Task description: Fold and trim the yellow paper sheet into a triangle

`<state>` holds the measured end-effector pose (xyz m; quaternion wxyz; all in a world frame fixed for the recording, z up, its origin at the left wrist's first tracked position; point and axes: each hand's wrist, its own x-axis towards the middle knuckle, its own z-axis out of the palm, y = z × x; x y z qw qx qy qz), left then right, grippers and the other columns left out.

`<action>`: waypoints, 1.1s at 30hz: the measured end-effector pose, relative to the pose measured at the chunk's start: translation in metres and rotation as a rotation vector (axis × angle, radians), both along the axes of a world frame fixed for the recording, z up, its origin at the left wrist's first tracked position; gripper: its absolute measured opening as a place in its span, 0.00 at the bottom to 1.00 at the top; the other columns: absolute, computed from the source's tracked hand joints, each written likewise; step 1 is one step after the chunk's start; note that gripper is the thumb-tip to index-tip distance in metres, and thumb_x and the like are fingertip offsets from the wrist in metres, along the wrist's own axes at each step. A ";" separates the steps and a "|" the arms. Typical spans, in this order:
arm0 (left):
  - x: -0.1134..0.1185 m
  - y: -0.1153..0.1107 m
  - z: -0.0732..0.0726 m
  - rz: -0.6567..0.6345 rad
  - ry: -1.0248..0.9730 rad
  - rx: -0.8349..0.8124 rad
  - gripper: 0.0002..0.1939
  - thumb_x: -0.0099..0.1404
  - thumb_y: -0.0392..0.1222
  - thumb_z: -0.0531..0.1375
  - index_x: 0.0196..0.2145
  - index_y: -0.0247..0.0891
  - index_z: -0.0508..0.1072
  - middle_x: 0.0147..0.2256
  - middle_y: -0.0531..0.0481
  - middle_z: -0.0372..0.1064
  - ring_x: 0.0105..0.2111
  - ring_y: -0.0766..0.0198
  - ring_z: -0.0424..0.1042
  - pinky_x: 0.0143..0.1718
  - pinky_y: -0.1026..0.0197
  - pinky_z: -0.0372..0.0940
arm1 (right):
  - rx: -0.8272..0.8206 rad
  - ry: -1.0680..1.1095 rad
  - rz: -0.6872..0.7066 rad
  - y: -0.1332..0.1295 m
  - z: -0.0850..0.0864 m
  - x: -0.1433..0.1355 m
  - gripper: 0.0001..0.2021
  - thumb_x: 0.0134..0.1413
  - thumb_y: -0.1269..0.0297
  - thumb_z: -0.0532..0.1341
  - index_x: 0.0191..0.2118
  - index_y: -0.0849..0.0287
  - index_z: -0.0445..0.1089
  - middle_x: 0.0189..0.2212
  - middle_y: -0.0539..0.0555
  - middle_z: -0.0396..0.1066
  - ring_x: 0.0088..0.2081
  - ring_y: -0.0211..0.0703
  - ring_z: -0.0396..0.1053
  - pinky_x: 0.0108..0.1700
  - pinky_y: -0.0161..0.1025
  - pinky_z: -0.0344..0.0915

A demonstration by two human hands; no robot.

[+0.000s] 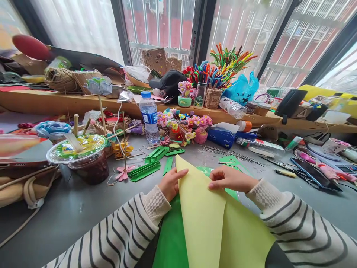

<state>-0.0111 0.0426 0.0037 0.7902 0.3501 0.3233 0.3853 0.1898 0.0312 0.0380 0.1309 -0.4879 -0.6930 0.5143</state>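
Note:
A sheet of pale yellow paper (200, 208), folded over itself with a pointed top, stands between my two hands. My left hand (170, 184) grips its left edge near the tip, thumb on the front and the other fingers behind. On the right, my right hand (230, 178) pinches the upper right edge between thumb and fingers. Behind and below the yellow paper lies a green sheet (171, 234). Just beyond my hands are folded green paper strips (145, 170) and green-handled scissors (231, 162) on a green scrap.
A lidded cup of dark drink (92, 169) stands at the left. Farther back are a water bottle (149, 117), crocheted flowers (174, 121) and a blue tissue pack (221, 137). A phone (315, 173) lies at the right. A crowded wooden shelf (119, 106) runs below the windows.

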 end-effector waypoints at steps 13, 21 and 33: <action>0.001 -0.001 0.002 0.064 0.006 0.054 0.19 0.47 0.36 0.62 0.38 0.32 0.65 0.31 0.45 0.70 0.28 0.60 0.70 0.31 0.61 0.64 | 0.080 -0.070 0.023 -0.001 0.009 -0.002 0.09 0.40 0.59 0.57 0.21 0.61 0.64 0.18 0.45 0.59 0.22 0.34 0.55 0.24 0.31 0.51; 0.002 0.000 -0.001 0.096 0.021 0.067 0.18 0.46 0.36 0.62 0.37 0.32 0.66 0.29 0.47 0.70 0.26 0.62 0.70 0.30 0.62 0.64 | 0.079 -0.069 0.007 0.000 0.006 -0.003 0.08 0.39 0.61 0.58 0.22 0.61 0.65 0.18 0.45 0.61 0.23 0.35 0.57 0.25 0.31 0.52; 0.003 0.001 -0.004 0.116 0.016 0.078 0.17 0.45 0.36 0.63 0.35 0.34 0.66 0.28 0.48 0.70 0.25 0.63 0.70 0.31 0.61 0.64 | 0.018 -0.025 0.016 0.000 0.003 -0.003 0.07 0.39 0.61 0.59 0.23 0.60 0.64 0.20 0.46 0.61 0.24 0.35 0.58 0.26 0.31 0.54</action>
